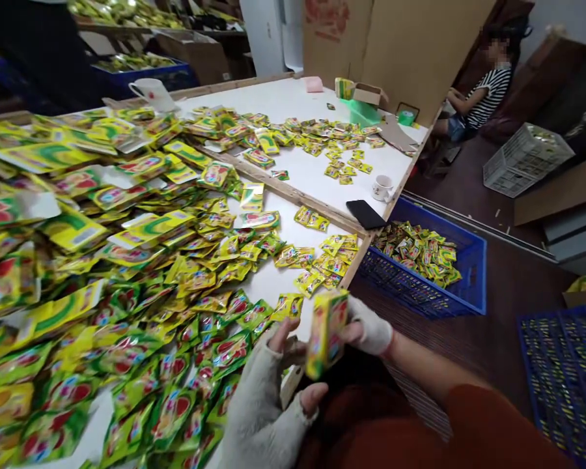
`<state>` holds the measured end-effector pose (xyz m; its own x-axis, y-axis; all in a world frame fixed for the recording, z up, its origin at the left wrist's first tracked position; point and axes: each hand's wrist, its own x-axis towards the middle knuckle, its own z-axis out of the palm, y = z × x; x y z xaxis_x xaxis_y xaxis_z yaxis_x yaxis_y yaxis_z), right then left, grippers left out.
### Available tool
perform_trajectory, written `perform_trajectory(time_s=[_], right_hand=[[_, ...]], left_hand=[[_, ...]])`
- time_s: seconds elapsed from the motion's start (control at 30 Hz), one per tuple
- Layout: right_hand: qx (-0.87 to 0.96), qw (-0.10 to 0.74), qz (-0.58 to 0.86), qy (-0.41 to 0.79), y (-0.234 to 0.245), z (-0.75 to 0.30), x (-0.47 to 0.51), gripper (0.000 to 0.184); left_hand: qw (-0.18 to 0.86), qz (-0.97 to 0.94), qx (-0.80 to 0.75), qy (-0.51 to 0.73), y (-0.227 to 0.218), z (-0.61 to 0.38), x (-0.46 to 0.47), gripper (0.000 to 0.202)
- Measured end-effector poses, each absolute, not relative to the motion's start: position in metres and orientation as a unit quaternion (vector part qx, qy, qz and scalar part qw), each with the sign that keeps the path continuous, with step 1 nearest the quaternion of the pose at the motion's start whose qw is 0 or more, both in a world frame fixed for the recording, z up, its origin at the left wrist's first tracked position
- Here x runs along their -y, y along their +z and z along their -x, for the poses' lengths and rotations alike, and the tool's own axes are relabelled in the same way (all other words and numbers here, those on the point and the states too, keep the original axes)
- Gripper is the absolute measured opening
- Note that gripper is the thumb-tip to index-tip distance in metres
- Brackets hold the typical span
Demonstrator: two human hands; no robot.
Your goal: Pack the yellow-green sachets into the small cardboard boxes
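My right hand [371, 327], in a white fingerless glove, grips a small yellow-green carton [327, 332] upright near the table's front edge. The carton is slightly blurred. Just left of it my left hand [268, 410], gloved the same way, has its thumb and fingers spread apart and appears to hold nothing. Green candy-like sachets [232, 348] lie beside and beyond my left hand. Small yellow sachets [329, 264] are gathered at the table's right edge, past the carton. Flat yellow cartons [151, 231] rest on the heap to the left.
A wooden strip [293, 195] divides the white table. On it lies a black phone [366, 213], with a cup [381, 187] nearby. A blue crate [473, 280] of sachets stands right of the table. A person in a striped top [488, 98] sits farther back.
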<state>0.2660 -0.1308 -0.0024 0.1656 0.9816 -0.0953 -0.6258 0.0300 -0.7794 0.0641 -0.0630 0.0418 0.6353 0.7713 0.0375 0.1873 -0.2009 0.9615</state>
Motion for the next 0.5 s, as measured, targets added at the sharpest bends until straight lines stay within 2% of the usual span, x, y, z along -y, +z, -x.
perform_trajectory(time_s=[0.07, 0.13, 0.23, 0.33, 0.43, 0.5], right_hand=[[0.154, 0.763, 0.307, 0.547, 0.002, -0.301, 0.152, 0.068], [0.091, 0.838, 0.271, 0.465, 0.008, -0.333, 0.170, 0.062], [0.068, 0.862, 0.271, 0.424, 0.011, -0.358, 0.180, 0.067], [0.067, 0.802, 0.228, 0.549, 0.006, -0.335, 0.162, 0.071], [0.133, 0.697, 0.164, 0.686, 0.002, -0.273, 0.123, 0.068], [0.223, 0.613, 0.152, 0.742, -0.003, -0.228, 0.086, 0.069]], left_hand=[[0.531, -0.753, -0.283, 0.266, 0.042, -0.072, 0.060, 0.068], [0.483, -0.785, -0.285, 0.265, 0.038, -0.071, 0.055, 0.055], [0.449, -0.790, -0.349, 0.227, 0.028, -0.064, 0.046, 0.042], [0.504, -0.747, -0.408, 0.147, 0.017, -0.059, 0.039, 0.047], [0.570, -0.698, -0.421, 0.103, 0.002, -0.054, 0.031, 0.053], [0.574, -0.687, -0.431, 0.111, -0.009, -0.047, 0.021, 0.056]])
